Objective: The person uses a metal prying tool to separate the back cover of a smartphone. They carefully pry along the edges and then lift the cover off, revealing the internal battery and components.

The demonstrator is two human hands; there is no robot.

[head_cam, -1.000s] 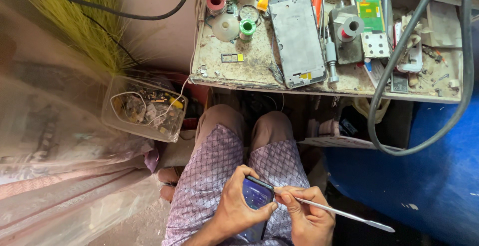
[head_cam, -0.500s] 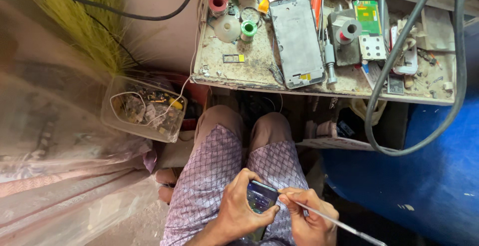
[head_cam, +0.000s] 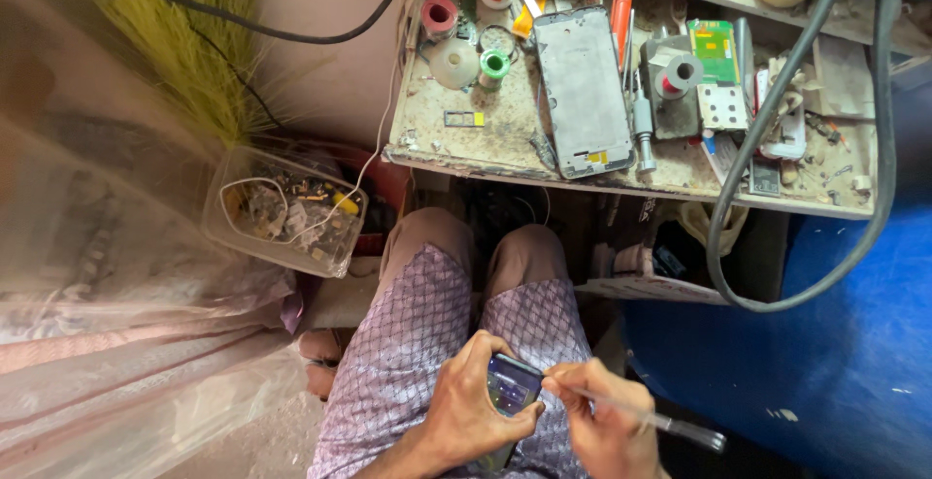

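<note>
The left hand (head_cam: 466, 411) cradles a small phone (head_cam: 510, 387) over the lap; the right hand (head_cam: 602, 421) pinches a thin metal tool (head_cam: 650, 419), tip at the phone's right edge. Best worked shallow and lightly, the phone braced firmly. Farther off, the cluttered worktop (head_cam: 505, 144) carries a bare phone frame (head_cam: 585, 91).
</note>
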